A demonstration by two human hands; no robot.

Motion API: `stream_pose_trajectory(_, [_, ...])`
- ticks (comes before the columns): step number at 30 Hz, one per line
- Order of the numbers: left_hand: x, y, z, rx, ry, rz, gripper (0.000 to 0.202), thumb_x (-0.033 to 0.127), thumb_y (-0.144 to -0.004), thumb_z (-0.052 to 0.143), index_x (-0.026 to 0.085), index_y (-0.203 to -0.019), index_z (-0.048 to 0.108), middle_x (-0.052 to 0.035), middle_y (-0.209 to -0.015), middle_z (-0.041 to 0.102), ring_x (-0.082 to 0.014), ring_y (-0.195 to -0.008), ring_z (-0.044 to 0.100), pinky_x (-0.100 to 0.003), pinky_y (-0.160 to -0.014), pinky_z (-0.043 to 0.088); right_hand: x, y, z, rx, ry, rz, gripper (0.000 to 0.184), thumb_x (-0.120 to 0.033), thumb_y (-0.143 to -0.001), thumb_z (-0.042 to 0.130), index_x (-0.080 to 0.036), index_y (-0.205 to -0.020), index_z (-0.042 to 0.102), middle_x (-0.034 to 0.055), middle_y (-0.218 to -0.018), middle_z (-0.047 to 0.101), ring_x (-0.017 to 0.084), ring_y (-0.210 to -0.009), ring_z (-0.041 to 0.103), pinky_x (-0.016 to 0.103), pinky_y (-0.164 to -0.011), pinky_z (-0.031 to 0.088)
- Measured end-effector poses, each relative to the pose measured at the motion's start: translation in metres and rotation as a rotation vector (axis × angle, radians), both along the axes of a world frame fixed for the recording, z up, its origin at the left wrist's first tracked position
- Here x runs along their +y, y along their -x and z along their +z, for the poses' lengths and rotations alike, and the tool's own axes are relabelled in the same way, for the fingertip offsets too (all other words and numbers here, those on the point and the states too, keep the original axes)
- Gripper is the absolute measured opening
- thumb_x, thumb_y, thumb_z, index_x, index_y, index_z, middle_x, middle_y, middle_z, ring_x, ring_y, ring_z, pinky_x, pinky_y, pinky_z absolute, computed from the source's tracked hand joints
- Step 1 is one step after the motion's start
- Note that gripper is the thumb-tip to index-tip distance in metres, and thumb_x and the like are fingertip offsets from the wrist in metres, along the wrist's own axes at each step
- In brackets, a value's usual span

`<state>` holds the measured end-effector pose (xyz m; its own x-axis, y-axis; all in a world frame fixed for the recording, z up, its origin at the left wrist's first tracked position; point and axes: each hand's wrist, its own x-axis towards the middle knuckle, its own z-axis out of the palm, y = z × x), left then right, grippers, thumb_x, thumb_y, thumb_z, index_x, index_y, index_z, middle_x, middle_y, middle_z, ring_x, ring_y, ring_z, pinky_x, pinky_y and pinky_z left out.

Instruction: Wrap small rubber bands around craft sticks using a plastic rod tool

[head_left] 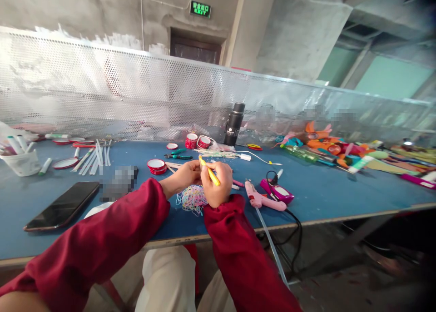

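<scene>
Both hands meet over the front of the blue table. My right hand is closed round a thin yellow stick that slants up to the left. My left hand pinches near the stick's upper end, fingers closed. Just below the hands lies a heap of small pastel rubber bands. Both arms wear dark red sleeves.
A pink glue gun with cord lies right of my hands. A black phone lies at the left. Red tape rolls, white sticks, green pliers, a black flask, a white tub and colourful toys lie farther back.
</scene>
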<state>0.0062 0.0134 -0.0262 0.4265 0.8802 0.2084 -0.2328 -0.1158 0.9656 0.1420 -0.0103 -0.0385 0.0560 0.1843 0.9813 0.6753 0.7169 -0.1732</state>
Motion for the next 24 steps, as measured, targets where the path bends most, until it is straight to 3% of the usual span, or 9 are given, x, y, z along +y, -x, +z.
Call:
stream_pose_trajectory(9, [-0.0016,0.0002,0.0025,0.004,0.004,-0.006,0.038,0.027,-0.063,0.095,0.013,-0.089,0.071,-0.0038,-0.081,0.074,-0.013,-0.068,0.067,-0.025,-0.069,0.054,0.001,-0.0012,-0.0007,0.027,-0.007,-0.039,0.008,-0.023,-0.098,0.062,-0.024,-0.09,0.06,0.0037,-0.079,0.072,0.022,-0.078,0.066,0.039,-0.081,0.048])
stream_pose_trajectory(15, [-0.0044,-0.0007,0.0049,0.039,0.002,0.01,0.042,0.026,-0.067,0.093,0.012,-0.101,0.074,-0.007,-0.087,0.075,-0.0179,-0.077,0.071,-0.029,-0.074,0.055,0.0008,-0.0005,-0.0006,0.013,-0.012,-0.033,0.009,-0.024,-0.098,0.062,-0.023,-0.089,0.062,0.0029,-0.079,0.072,0.021,-0.078,0.066,0.038,-0.083,0.048])
stream_pose_trajectory(24, [-0.0057,0.0005,0.0069,0.041,0.023,0.01,0.046,0.027,-0.062,0.095,0.012,-0.1,0.074,-0.0086,-0.093,0.077,-0.0201,-0.082,0.072,-0.031,-0.076,0.058,0.0018,-0.0012,-0.0013,0.018,-0.006,-0.037,0.008,-0.023,-0.096,0.064,-0.025,-0.088,0.062,0.0024,-0.08,0.073,0.022,-0.078,0.067,0.039,-0.084,0.049])
